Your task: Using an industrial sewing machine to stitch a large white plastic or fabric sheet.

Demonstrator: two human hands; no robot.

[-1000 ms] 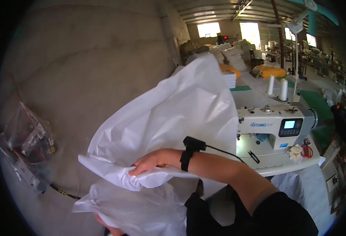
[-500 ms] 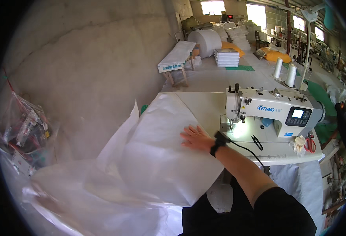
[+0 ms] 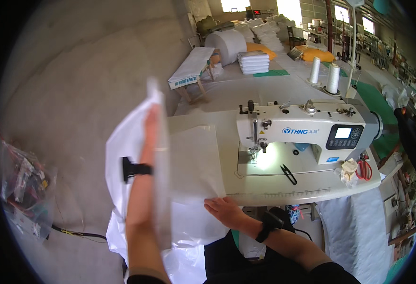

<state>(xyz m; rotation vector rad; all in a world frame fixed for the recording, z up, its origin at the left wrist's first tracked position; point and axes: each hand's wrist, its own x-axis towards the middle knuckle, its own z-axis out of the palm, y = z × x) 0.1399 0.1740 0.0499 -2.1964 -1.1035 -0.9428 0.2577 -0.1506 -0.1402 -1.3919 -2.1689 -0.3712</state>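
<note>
A large sheet of white plastic-like material lies partly on the sewing table, its left part raised upright and hanging down past the table's left side. My left hand is up against this raised part, its fingers smeared by motion and partly hidden, so their grip does not show. Near the table's front edge, my right hand rests on the lower right of the sheet, fingers pointing left and lying on it. To the right stands a white sewing machine with its lamp lit; neither hand touches it.
Black thread snips and red-handled scissors lie on the tabletop. Two white thread cones stand behind the machine. A clear bag of odds and ends is at left. Beyond are a stack of folded white goods and a large white roll.
My left hand and forearm have come into view, with the sheet's left part lifted upright. My right hand has moved nearer, toward the table's front edge. The whole view has shifted somewhat.
</note>
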